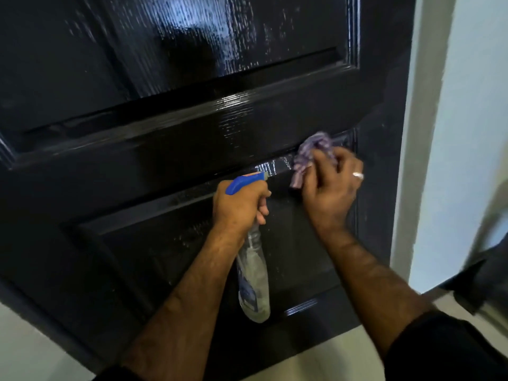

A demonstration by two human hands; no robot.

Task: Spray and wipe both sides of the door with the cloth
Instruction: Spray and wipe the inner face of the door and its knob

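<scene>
Left hand [238,204] clenched round spray bottle [254,276] neck; clear bottle hanging at 6 o'clock, contents indistinct. Right hand [328,188] grasping purple cloth [310,152], pressed on black door [165,127].

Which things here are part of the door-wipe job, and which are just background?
In the job:
- black door
- purple cloth, gripped by right hand against the door
- spray bottle, gripped by left hand

Just there:
- white wall
- pale floor
- ring

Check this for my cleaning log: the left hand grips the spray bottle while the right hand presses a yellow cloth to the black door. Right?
Not quite. In the head view the cloth is purple, not yellow. The rest stands: left hand grips the spray bottle, right hand presses the cloth to the black door.
</scene>
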